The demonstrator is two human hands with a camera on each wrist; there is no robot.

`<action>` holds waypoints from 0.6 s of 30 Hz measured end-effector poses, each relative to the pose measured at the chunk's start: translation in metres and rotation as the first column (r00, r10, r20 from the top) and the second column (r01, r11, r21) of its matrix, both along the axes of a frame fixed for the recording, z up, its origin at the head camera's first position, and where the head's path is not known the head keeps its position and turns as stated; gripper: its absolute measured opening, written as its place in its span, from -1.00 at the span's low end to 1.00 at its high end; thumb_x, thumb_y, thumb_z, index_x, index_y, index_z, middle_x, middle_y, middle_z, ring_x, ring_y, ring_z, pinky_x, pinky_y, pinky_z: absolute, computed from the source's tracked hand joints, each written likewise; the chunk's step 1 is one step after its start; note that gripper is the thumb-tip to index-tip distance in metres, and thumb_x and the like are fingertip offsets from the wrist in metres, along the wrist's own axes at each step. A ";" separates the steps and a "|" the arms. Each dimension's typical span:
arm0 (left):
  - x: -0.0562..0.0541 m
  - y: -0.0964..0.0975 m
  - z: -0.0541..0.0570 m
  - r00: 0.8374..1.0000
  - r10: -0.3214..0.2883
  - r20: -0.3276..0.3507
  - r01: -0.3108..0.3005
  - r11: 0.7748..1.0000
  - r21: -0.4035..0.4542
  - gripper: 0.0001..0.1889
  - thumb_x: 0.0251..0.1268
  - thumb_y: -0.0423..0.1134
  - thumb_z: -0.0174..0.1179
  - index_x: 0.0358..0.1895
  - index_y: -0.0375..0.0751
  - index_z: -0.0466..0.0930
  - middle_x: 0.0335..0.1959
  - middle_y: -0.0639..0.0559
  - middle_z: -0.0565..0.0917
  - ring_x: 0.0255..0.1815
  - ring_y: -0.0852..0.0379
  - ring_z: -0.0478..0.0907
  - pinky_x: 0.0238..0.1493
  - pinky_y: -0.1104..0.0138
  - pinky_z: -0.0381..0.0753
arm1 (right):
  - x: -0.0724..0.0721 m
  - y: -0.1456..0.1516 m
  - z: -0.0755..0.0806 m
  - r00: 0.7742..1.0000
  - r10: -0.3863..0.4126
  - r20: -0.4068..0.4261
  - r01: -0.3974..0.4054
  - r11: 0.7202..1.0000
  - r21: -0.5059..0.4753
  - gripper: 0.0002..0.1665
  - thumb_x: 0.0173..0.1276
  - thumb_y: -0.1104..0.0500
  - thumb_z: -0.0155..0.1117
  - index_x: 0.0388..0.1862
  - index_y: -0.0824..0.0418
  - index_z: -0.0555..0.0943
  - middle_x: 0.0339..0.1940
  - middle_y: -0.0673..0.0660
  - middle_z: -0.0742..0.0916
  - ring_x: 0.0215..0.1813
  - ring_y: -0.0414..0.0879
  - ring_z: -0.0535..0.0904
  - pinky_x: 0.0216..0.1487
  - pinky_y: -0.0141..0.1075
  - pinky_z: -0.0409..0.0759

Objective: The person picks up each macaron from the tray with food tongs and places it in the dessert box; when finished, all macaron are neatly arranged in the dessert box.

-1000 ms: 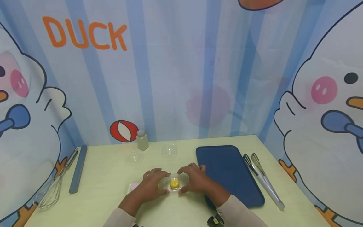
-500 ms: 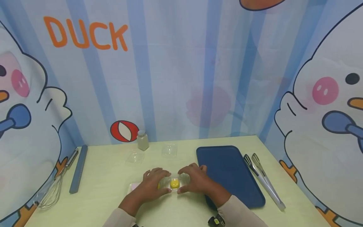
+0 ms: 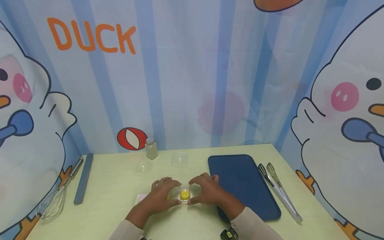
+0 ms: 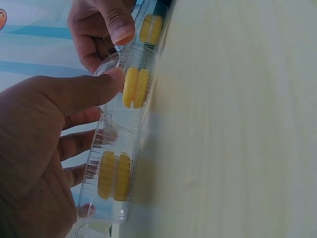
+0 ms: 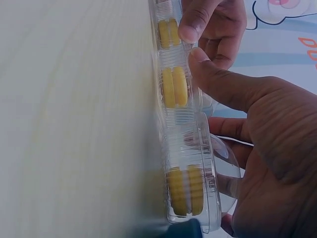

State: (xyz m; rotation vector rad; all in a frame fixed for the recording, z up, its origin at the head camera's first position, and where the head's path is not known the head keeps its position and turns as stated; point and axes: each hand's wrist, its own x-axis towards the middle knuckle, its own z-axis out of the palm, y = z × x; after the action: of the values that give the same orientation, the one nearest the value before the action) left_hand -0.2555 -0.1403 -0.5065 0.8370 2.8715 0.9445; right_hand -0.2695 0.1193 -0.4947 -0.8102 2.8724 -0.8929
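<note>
Head view. Orange letters on the blue striped cloth are reading "DUCK". Count on the pale table: one jar is standing at the back, any label too small to read; two small clear tubs are sitting near it; one whisk and one blue bar are lying at left, one blue tray and one pair of tongs at right. The left hand and right hand are both gripping one clear box at the near middle, left of the tray, thumbs on the near side, fingers curving round the far side. One yellow biscuit is showing whole between them; a yellow sliver is peeping out by the left palm.

Left wrist view. The box is appearing side-on, revealing what the head view is mostly hiding: three yellow biscuits in a row, each in two halves. The left thumb is touching the box beside the middle biscuit.

Right wrist view. Three biscuits are counting here also. A clear curved piece is bulging by the right fingers; whether it belongs to the box, cannot tell.
</note>
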 end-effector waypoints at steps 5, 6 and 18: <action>0.001 -0.001 0.002 1.000 0.006 0.002 -0.006 1.000 -0.006 -0.35 0.31 -0.03 0.56 0.40 -0.16 0.59 0.45 -0.18 0.64 0.65 -0.40 0.32 0.57 -0.55 0.06 | 0.000 0.000 0.000 1.000 0.003 -0.006 -0.003 1.000 -0.003 -0.19 0.14 -0.22 0.76 0.30 0.09 0.75 0.28 0.07 0.78 0.23 0.04 0.54 0.05 0.08 0.07; 0.001 -0.002 0.002 1.000 0.008 0.003 -0.008 1.000 -0.011 -0.33 0.31 -0.01 0.56 0.42 -0.16 0.59 0.46 -0.19 0.63 0.65 -0.39 0.32 0.58 -0.55 0.06 | 0.000 0.000 0.000 1.000 0.006 -0.010 -0.006 1.000 -0.002 -0.20 0.15 -0.23 0.75 0.30 0.09 0.74 0.30 0.07 0.78 0.23 0.04 0.54 0.05 0.08 0.07; -0.004 -0.013 0.017 0.996 0.093 0.010 -0.093 0.996 -0.006 -0.31 0.38 0.07 0.51 0.48 -0.10 0.57 0.54 -0.16 0.56 0.66 -0.30 0.35 0.58 -0.50 0.16 | -0.003 0.000 0.009 1.000 0.004 -0.018 -0.005 0.997 -0.071 -0.33 0.45 -0.19 0.52 0.33 0.21 0.69 0.40 0.21 0.72 0.39 0.25 0.58 0.01 0.09 0.09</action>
State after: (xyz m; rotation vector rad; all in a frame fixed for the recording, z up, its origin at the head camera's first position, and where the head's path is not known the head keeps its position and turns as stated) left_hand -0.2595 -0.1529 -0.4897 0.7016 2.9262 0.9446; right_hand -0.2722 0.1197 -0.4861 -0.8344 2.8677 -0.9983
